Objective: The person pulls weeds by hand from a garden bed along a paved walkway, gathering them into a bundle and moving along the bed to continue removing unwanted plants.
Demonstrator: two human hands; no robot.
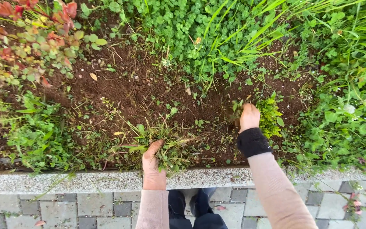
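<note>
My left hand (153,163) is closed around a bunch of pulled weeds (166,146), held just above the stone kerb (85,181). My right hand (248,116) reaches further into the bed and grips a small green weed (239,105) at soil level, beside a yellow-green leafy plant (271,114). Both arms wear pink sleeves, and a black band sits on the right wrist. Bare brown soil (140,85) lies between and beyond the hands.
Clover and long grass (204,29) fill the back of the bed, dense weeds (348,123) the right. A red-leaved shrub (26,38) stands at the upper left, more weeds (39,135) at the left. Grey paving blocks (85,210) lie below the kerb.
</note>
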